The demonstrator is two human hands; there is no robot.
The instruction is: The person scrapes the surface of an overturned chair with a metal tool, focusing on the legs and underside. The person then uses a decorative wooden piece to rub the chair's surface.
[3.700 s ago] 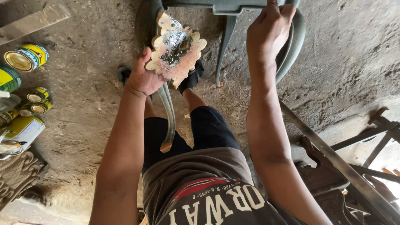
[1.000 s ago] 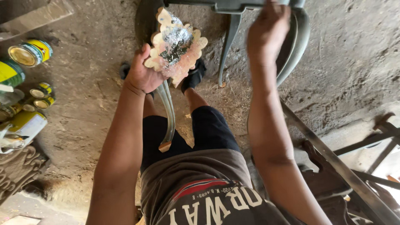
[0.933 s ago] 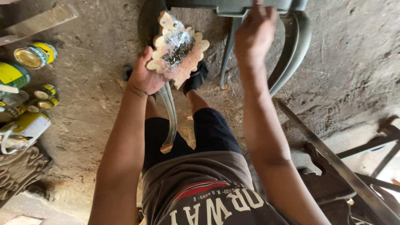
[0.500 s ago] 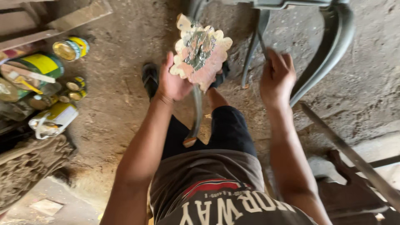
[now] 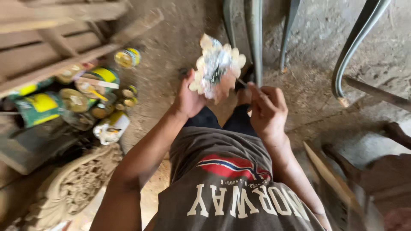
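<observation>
My left hand [image 5: 187, 101] grips a carved, scalloped wooden ornament [image 5: 217, 67] from below and holds it up over my knees. The ornament's middle is silvery and its edges are pale. My right hand [image 5: 267, 110] is just to the right of it, fingers pinched on a thin stick-like tool [image 5: 242, 81] whose tip points at the ornament's lower right edge. The picture is blurred, so I cannot make out the tool's tip.
Several yellow and green paint tins [image 5: 101, 79] are clustered on the dirt floor at the left, with a white jug [image 5: 109, 128] beside them. A carved wooden panel [image 5: 79, 182] lies at lower left. Grey chair legs [image 5: 255, 38] stand ahead and wooden slats [image 5: 64, 47] lie at upper left.
My right hand has come down from the chair frame to the ornament's right side, holding the thin tool. The view has swung left, showing more tins and slats.
</observation>
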